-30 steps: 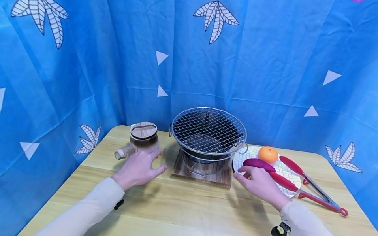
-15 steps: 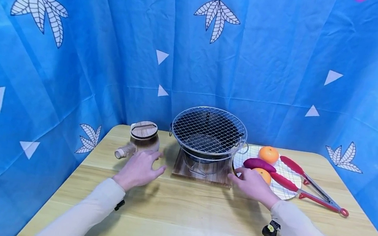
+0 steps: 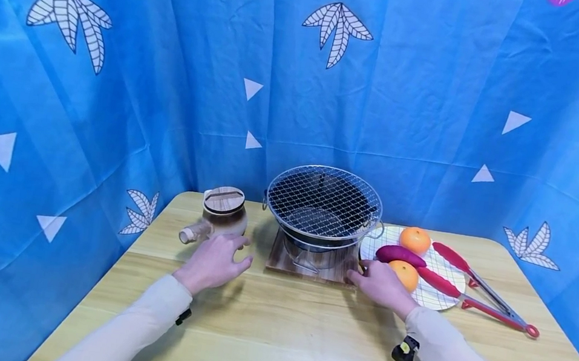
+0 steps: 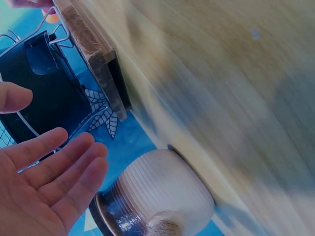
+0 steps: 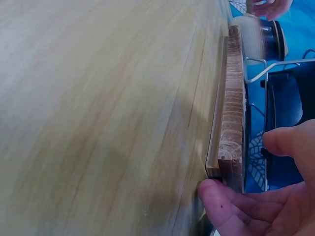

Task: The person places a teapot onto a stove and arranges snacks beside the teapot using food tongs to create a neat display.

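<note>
Starting from your far left, a blue curtain printed with white leaves and triangles (image 3: 110, 120) runs round behind the pale wooden table (image 3: 290, 339). Near the table's left back corner stands a rounded brown-and-cream ribbed pot (image 3: 229, 224), upright, its flat wooden lid (image 3: 223, 198) on and its stubby side handle (image 3: 195, 232) pointing towards your left. Just in front of it is your left hand (image 3: 212, 263), fingers extended, thumb well apart from them, gripping nothing; you cannot tell whether any finger touches the pot.

In the middle, a round black grill (image 3: 309, 239) stands on a dark-brown rectangular wooden board (image 3: 279, 258), with a round silver wire mesh (image 3: 325, 200) across its top. The board lies flat on the table.

At the board's near right corner is your right hand (image 3: 382, 285). In the right wrist view its fingertips lie against that corner, low by the tabletop, while the thumb stands apart, so the hand is not clamped on the board.

Just beyond that hand, to its right, is a round white plate with a thin grid pattern (image 3: 429, 304). It bears a tapered purple vegetable (image 3: 400, 256), with one round orange fruit (image 3: 415, 240) behind it and another orange fruit (image 3: 405, 275) in front. Red-tipped metal tongs (image 3: 441, 282) lie spread, tips over the plate, handle end on the table at the right.
</note>
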`<state>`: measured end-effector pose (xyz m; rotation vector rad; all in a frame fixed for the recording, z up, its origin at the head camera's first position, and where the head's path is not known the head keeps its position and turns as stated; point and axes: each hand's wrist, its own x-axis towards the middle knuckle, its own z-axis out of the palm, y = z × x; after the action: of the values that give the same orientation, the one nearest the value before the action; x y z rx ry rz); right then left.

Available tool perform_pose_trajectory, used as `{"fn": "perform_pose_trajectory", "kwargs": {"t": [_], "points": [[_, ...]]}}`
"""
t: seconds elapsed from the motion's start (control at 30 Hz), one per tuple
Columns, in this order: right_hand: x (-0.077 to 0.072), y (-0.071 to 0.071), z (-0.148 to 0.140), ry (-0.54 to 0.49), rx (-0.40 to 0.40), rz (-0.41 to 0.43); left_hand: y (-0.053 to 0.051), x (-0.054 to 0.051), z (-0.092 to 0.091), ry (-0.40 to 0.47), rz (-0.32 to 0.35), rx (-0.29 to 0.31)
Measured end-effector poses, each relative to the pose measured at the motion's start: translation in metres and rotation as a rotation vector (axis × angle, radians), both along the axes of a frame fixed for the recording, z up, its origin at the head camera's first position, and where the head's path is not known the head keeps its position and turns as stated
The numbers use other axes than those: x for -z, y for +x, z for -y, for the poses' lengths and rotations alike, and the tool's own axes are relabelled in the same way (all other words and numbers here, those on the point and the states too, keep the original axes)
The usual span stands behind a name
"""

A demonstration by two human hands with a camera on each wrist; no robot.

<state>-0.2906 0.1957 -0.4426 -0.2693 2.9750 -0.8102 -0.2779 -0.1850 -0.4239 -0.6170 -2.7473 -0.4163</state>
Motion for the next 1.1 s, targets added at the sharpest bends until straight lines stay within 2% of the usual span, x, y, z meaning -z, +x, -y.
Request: {"fn": "perform_pose_trajectory", "kwargs": {"t": [0.23,0.53,0.93,1.1], "points": [[0.002,-0.003,0.002,-0.006,-0.019,-0.017,0.001,-0.001,-0.001,0.002,-0.012,-0.003],[0.006,-0.003,0.003,0.013,-0.004,-0.042,0.000,-0.006,0.003,0.000,-0.005,-0.020],[0.007,-0.002,0.005,0.021,-0.009,-0.066,-0.002,-0.020,0.013,-0.004,-0.107,-0.100],[0.007,-0.001,0.005,0.019,-0.003,-0.045,-0.004,-0.028,0.019,-0.020,-0.112,-0.145]]}}
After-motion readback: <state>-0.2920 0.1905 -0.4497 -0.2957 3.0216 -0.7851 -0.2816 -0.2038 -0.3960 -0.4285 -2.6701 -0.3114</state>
